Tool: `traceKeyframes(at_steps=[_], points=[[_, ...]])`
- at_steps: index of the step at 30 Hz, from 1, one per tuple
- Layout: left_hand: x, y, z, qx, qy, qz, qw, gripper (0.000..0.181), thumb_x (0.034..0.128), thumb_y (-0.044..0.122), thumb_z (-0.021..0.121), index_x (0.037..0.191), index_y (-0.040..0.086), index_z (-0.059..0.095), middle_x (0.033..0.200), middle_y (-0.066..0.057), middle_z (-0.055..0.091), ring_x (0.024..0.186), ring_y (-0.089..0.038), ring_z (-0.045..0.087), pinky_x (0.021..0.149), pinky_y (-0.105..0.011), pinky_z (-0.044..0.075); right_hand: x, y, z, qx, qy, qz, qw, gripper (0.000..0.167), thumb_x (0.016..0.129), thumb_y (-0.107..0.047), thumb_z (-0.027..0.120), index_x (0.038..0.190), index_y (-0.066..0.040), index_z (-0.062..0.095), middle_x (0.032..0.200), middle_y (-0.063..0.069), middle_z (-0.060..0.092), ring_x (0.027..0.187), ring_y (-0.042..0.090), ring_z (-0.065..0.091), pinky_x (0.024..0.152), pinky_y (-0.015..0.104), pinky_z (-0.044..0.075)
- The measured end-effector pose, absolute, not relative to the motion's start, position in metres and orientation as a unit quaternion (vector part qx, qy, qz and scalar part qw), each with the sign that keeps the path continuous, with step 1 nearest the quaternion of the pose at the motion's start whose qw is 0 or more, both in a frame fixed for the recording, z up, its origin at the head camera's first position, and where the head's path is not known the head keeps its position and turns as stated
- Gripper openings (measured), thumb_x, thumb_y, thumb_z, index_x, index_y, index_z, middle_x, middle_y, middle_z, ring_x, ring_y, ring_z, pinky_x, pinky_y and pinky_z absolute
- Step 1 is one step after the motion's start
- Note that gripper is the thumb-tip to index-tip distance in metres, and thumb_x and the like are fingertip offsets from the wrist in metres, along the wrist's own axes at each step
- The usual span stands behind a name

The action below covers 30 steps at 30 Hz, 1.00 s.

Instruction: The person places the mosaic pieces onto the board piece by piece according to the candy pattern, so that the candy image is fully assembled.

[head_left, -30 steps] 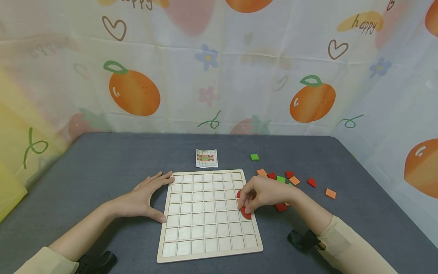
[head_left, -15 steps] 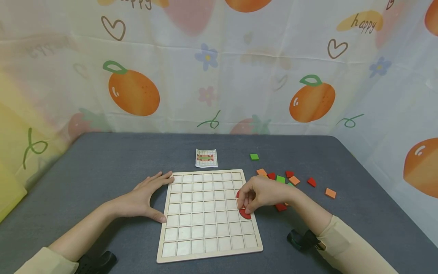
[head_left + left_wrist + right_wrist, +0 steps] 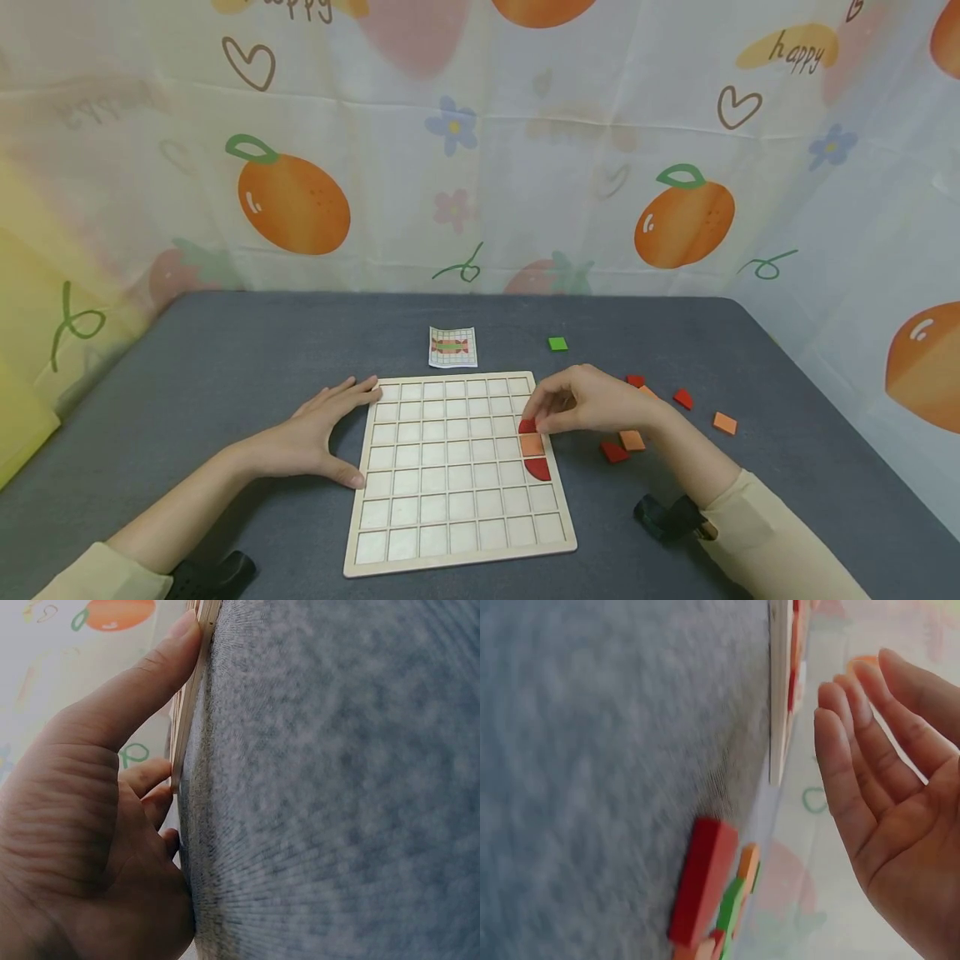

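Note:
A pale wooden grid board (image 3: 461, 562) lies flat on the dark table. In its right-hand column sit a rounded red piece (image 3: 527, 426), an orange square (image 3: 532, 445) and another rounded red piece (image 3: 537, 469), one below the other. My left hand (image 3: 315, 433) is spread at the board's left side, thumb and fingertips touching the edge. Over the upper red piece hovers my right hand (image 3: 588, 404). The right wrist view shows its fingers loosely bent, thumb apart from them, holding nothing.
Loose red, orange and green pieces lie right of the board, among them a red piece (image 3: 614, 452) and an orange square (image 3: 724, 423); my right hand hides some. A pattern card (image 3: 452, 347) and a green square (image 3: 557, 343) lie beyond the board.
My right hand has let go of the lower red piece, now lying in its cell, and moved up and slightly right, uncovering the orange square. The left hand has stayed put.

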State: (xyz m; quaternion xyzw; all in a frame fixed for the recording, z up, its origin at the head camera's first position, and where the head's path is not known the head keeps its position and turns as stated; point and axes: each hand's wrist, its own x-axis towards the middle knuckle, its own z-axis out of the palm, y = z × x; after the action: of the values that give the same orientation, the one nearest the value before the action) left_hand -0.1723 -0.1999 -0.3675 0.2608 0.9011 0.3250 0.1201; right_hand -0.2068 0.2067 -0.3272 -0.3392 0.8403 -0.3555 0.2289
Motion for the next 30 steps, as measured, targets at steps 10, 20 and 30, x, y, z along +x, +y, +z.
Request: traceKeyframes(at_steps=[10,20,30], points=[[-0.174,-0.2,-0.368,0.257,0.904,0.321,0.12,0.108,0.0665,0.051,0.086,0.153,0.012,0.035,0.166,-0.015,0.02,0.153,-0.049,0.006,0.112,-0.076,0.005,-0.219,0.236,-0.32,-0.287,0.869,-0.361,0.177,0.028,0.094,-0.026,0.068,0.117,-0.011,0.07,0.115,0.011,0.072,0.099,0.019,0.069,0.084,0.03,0.058],[-0.175,-0.201,-0.371,0.255,0.904,0.32,0.123,0.108,0.0666,0.051,0.086,0.154,0.013,0.035,0.167,-0.014,0.019,0.153,-0.049,0.005,0.111,-0.077,0.004,-0.225,0.259,-0.321,-0.235,0.895,-0.353,0.141,0.028,0.093,-0.025,0.068,0.118,-0.012,0.071,0.118,0.009,0.072,0.1,0.023,0.07,0.081,0.038,0.058],[-0.175,-0.201,-0.372,0.258,0.904,0.319,0.12,0.107,0.0667,0.051,0.086,0.153,0.013,0.035,0.167,-0.014,0.019,0.153,-0.049,0.005,0.111,-0.077,0.004,-0.23,0.272,-0.326,-0.214,0.911,-0.336,0.107,0.032,0.095,-0.027,0.067,0.122,-0.012,0.068,0.121,0.01,0.071,0.107,0.022,0.067,0.086,0.033,0.054]])
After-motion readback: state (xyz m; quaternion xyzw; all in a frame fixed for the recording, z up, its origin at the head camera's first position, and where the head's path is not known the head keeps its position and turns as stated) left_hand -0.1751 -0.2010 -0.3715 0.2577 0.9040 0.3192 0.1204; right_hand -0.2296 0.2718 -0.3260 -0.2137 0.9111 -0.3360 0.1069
